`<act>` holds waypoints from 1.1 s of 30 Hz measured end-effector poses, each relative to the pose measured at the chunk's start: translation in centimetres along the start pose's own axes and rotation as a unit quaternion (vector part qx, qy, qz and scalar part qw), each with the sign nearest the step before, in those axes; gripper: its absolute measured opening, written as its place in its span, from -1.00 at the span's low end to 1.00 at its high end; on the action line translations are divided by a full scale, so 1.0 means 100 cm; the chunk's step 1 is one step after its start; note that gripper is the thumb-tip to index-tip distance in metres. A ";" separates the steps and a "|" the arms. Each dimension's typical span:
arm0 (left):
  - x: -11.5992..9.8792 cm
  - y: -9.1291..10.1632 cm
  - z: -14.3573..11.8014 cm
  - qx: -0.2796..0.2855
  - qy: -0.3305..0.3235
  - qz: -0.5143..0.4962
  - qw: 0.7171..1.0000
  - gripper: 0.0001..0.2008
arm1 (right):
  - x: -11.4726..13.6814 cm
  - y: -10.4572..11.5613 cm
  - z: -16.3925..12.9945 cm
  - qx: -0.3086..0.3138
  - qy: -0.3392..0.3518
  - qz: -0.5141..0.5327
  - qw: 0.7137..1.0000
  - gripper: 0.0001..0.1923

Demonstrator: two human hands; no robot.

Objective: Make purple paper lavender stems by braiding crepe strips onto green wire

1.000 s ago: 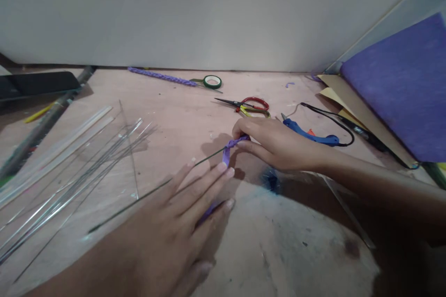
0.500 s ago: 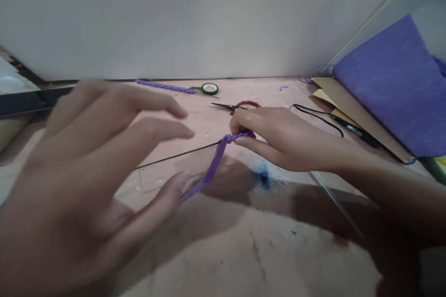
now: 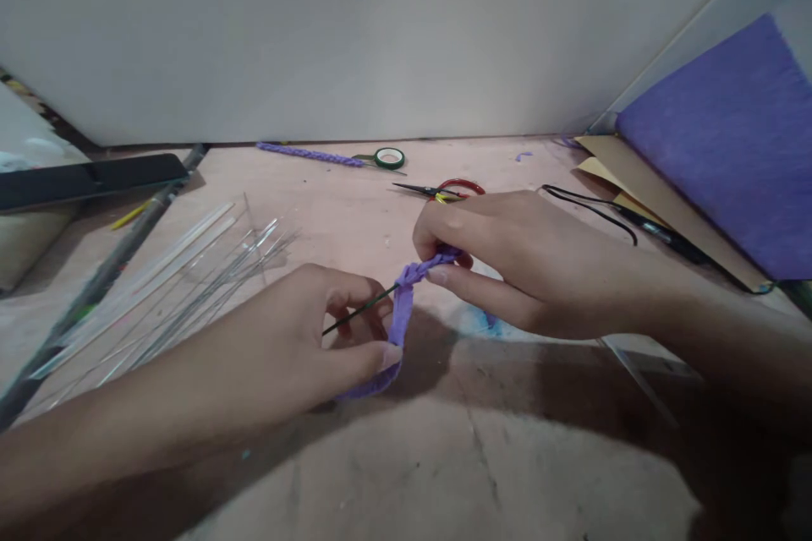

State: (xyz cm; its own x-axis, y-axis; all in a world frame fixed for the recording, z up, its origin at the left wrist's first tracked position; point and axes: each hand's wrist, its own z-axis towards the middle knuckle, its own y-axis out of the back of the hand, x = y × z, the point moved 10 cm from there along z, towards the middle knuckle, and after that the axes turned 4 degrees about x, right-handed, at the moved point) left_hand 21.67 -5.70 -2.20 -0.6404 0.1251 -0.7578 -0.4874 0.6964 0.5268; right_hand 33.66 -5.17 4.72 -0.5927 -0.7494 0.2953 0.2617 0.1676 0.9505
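My right hand (image 3: 507, 258) pinches the upper end of a purple paper strip (image 3: 402, 314) where it is wound on a thin dark green wire (image 3: 359, 314). My left hand (image 3: 317, 342) is closed on the strip's lower part, thumb pressed on the purple paper, and the wire runs in between its fingers. Both hands hover just above the pinkish wooden table (image 3: 355, 220), close together.
Red-handled scissors (image 3: 444, 188), a green tape roll (image 3: 388, 158) and a finished purple wrapped stem (image 3: 304, 155) lie at the back. Loose wires and clear sticks (image 3: 190, 270) spread at the left. A black cable (image 3: 609, 215), brown card and purple paper sheet (image 3: 736, 152) lie at the right.
My left hand rose from flat on the table, swung up near the camera, then came back down and closed on the purple strip. My right hand kept its pinch.
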 end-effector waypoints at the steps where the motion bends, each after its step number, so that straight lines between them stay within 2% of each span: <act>1: 0.003 -0.003 0.001 0.010 0.022 -0.020 1.000 -0.81 | -0.001 -0.001 -0.001 -0.002 -0.012 0.011 1.000 -0.93; 3: 0.006 -0.005 0.003 0.013 0.042 -0.033 0.999 -0.81 | -0.005 -0.003 -0.002 -0.005 -0.036 0.033 0.999 -0.93; 6: 0.007 -0.004 0.004 0.007 0.034 -0.043 0.998 -0.80 | -0.006 -0.010 -0.003 0.003 -0.058 0.062 0.996 -0.96; 8: 0.007 -0.004 0.004 0.013 0.027 -0.049 0.998 -0.78 | -0.007 -0.014 -0.002 0.008 -0.061 0.075 0.995 -0.86; 11: 0.007 -0.006 0.005 0.027 0.017 -0.049 0.998 -0.78 | -0.005 -0.020 0.000 0.013 -0.048 0.085 0.995 -0.85; 13: 0.007 -0.007 0.006 0.034 0.011 -0.057 0.998 -0.79 | -0.005 -0.021 0.001 0.014 -0.042 0.092 0.995 -0.71; 15: 0.010 -0.010 0.006 0.044 0.016 -0.080 0.996 -0.79 | -0.006 -0.022 0.003 0.013 -0.043 0.100 0.994 -0.64; 20: 0.015 -0.019 0.006 0.087 0.035 -0.148 0.985 -0.78 | -0.004 -0.028 0.003 0.022 -0.051 0.103 0.993 -0.65; 23: 0.014 -0.023 0.005 0.104 0.037 -0.171 0.979 -0.79 | -0.001 -0.028 0.002 0.006 -0.050 0.090 0.995 -0.67; 29: 0.012 -0.022 0.001 0.103 0.051 -0.171 0.979 -0.81 | 0.007 -0.021 -0.001 -0.051 0.001 0.084 0.995 -0.72; 33: 0.010 -0.019 0.002 0.104 0.052 -0.165 0.979 -0.77 | 0.009 -0.019 -0.004 -0.062 0.015 0.085 0.994 -0.74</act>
State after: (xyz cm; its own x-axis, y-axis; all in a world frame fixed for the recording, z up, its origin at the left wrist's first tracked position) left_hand 22.12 -6.75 -4.07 -0.5307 -0.1963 -0.8245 -0.5533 0.8171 0.1616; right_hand 32.92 -6.46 3.13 -0.5087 -0.7364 0.4460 0.4491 0.2150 0.8672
